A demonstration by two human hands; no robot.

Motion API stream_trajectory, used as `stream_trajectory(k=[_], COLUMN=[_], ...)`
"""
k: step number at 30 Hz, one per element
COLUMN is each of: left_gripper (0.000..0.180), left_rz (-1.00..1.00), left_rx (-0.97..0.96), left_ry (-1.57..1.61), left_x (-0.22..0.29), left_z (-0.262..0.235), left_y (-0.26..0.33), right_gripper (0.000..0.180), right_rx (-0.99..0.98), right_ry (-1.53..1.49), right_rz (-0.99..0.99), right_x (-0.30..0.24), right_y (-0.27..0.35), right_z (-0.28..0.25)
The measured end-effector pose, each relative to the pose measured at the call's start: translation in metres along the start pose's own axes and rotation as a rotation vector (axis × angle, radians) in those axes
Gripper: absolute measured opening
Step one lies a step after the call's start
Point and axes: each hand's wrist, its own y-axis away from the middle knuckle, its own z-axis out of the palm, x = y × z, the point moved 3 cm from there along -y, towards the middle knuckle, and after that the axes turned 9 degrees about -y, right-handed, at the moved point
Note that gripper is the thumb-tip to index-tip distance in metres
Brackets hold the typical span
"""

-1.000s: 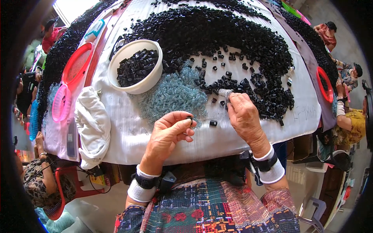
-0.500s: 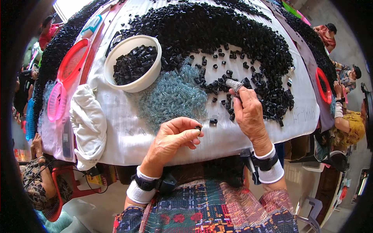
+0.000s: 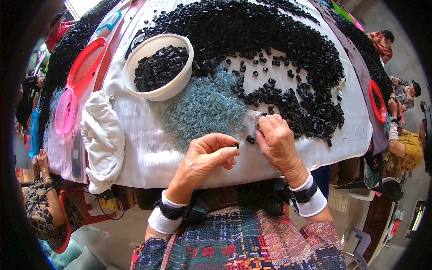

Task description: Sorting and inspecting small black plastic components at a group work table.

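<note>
My left hand is closed in a pinch above the near part of the white cloth, with a small black plastic part between thumb and forefinger. To its right, my right hand is bent with its fingers drawn together. A silvery-grey wrap covers one of its fingertips, and a bit of black plastic shows there, partly hidden by the fingers. That fingertip is at the right edge of a heap of small bluish, clear coils. One loose black part lies between the hands.
Black parts spread in a large heap across the far side. A white bowl of black parts stands left, near a crumpled white cloth. Red and pink baskets lie farther left. Other people sit on both sides.
My right hand has come left and nearer, from the black parts to the edge of the coil heap. The left hand has shifted slightly right, keeping its pinch.
</note>
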Motion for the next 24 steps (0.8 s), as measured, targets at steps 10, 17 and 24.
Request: stream_trajectory(k=[10, 17, 24], left_gripper=[0.020, 0.019, 0.020], left_rz=[-0.001, 0.046, 0.086], left_rx=[0.023, 0.031, 0.088], left_ry=[-0.011, -0.054, -0.044], left_x=[-0.001, -0.003, 0.010], left_z=[0.000, 0.000, 0.011], left_y=[0.000, 0.001, 0.003], right_gripper=[0.028, 0.030, 0.035], right_rx=[-0.003, 0.009, 0.154], right_ry=[-0.076, 0.027, -0.789], right_rz=[0.014, -0.014, 0.239], right_x=[-0.005, -0.007, -0.023], right_y=[0.005, 0.002, 0.003], right_z=[0.002, 0.005, -0.019])
